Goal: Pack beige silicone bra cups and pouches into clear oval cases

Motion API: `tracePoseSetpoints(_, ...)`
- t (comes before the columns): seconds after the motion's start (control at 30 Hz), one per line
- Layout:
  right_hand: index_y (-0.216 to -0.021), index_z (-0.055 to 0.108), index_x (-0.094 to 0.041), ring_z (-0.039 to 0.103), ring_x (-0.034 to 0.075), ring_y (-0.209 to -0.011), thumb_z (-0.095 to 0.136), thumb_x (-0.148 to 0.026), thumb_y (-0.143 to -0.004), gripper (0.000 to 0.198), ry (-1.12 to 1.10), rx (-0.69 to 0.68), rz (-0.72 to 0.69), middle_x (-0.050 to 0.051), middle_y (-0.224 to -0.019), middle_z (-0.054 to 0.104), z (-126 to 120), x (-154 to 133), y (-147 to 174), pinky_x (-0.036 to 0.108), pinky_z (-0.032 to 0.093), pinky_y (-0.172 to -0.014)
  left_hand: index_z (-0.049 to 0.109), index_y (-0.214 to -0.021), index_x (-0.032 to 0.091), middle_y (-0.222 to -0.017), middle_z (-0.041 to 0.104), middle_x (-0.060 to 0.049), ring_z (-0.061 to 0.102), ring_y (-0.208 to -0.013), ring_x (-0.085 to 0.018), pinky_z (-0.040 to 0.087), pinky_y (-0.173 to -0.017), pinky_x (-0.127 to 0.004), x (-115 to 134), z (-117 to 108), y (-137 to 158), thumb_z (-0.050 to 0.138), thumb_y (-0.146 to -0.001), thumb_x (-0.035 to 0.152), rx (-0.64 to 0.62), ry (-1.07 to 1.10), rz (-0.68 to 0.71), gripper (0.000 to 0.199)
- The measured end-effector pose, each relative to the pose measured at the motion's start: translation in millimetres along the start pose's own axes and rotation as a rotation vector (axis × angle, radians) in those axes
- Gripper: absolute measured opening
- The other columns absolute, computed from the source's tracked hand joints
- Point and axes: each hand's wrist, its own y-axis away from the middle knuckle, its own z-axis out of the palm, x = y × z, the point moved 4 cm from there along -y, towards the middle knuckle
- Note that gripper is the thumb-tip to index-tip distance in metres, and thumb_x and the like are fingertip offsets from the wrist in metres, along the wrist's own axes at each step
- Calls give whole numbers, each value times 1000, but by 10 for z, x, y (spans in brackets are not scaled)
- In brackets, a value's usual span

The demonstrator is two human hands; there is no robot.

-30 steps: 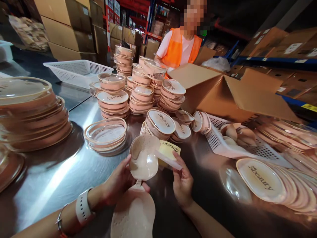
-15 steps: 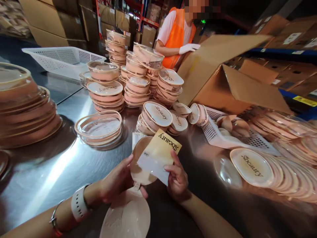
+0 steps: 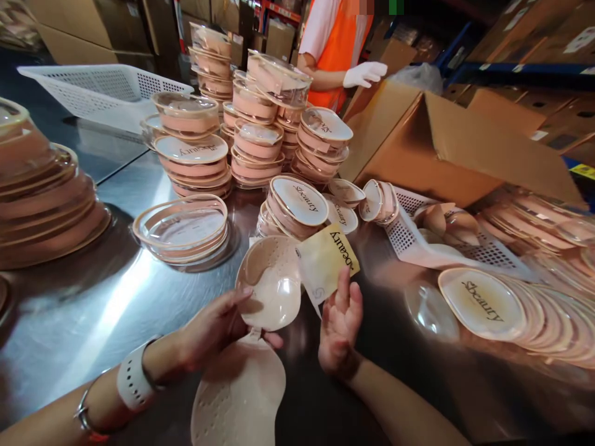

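Where a broad metal table (image 3: 111, 297) fills the foreground, I can see a co-worker (image 3: 316, 37) in an orange vest (image 3: 341, 37) on the far side, one white-gloved hand (image 3: 365, 74) near a big open cardboard box (image 3: 441, 167). A white basket (image 3: 88, 102) sits toward the far left; on the right another basket (image 3: 397, 238) holds loose beige cups (image 3: 449, 223). Stacks of clear packs (image 3: 258, 155) crowd the middle.

Closer in, a pair of cups (image 3: 272, 288), joined by a narrow strip, hangs tilted between the person's arms, one cup above the other. The left hand (image 3: 214, 331) is gripping the pair around that join, thumb on the upper cup, most fingers hidden beneath. The right hand (image 3: 341, 331) is just right of the upper cup, apart from it, palm partly up, fingers raised and loosely bent. A yellow-and-white card (image 3: 325, 263) stands slanted at its fingertips, just beside the upper cup's rim; whether the hand pinches it I cannot tell. On the left wrist are a white strap (image 3: 134, 378) and a thin bracelet (image 3: 82, 414).
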Motion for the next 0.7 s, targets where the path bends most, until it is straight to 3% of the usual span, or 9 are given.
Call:
tracePoseSetpoints(0.1, -158, 19, -33, 19, 22, -152, 29, -61, -102, 64, -101, 44, -7, 1, -166, 19, 58, -34, -49, 44, 29, -120, 71, -112, 7, -92, 78, -20, 75, -80, -29, 55, -76, -35, 18, -34, -34, 66, -82, 56, -16, 98, -8, 57)
tracePoseSetpoints(0.23, -159, 17, -32, 14, 27, -152, 27, -63, -101, 67, -74, 27, 8, 2, -166, 17, 74, -22, -52, 51, 26, -120, 69, -115, 4, -94, 78, -22, 76, -79, -27, 56, -77, -32, 19, -54, -75, 71, -78, 59, -56, 154, 3, 66)
tracePoseSetpoints(0.47, -159, 15, -33, 11, 29, -153, 24, -64, -101, 67, -45, 4, 16, 2, -167, 15, 70, -16, -31, 55, 25, -120, 69, -115, 4, -95, 78, -20, 76, -79, -28, 56, -78, -35, 19, -42, -61, 63, -84, 57, -13, 149, 8, 63)
tracePoseSetpoints(0.6, -159, 17, -32, 9, 27, -153, 28, -62, -101, 66, -95, -21, 1, 0, -167, 14, 86, -28, -58, 52, 21, -122, 71, -113, 9, -104, 78, -14, 75, -88, -30, 53, -89, -39, 66, -18, -49, 61, -88, 51, 39, 118, 115, 50)
tracePoseSetpoints(0.7, -157, 25, -33, 20, 25, -151, 30, -61, -102, 62, -156, -16, -9, 1, -164, 26, 21, -23, -1, 47, 27, -121, 72, -114, 10, -107, 78, -14, 75, -89, -31, 52, -91, -39, 74, 3, -56, 69, -81, 54, 23, 97, 133, 55)
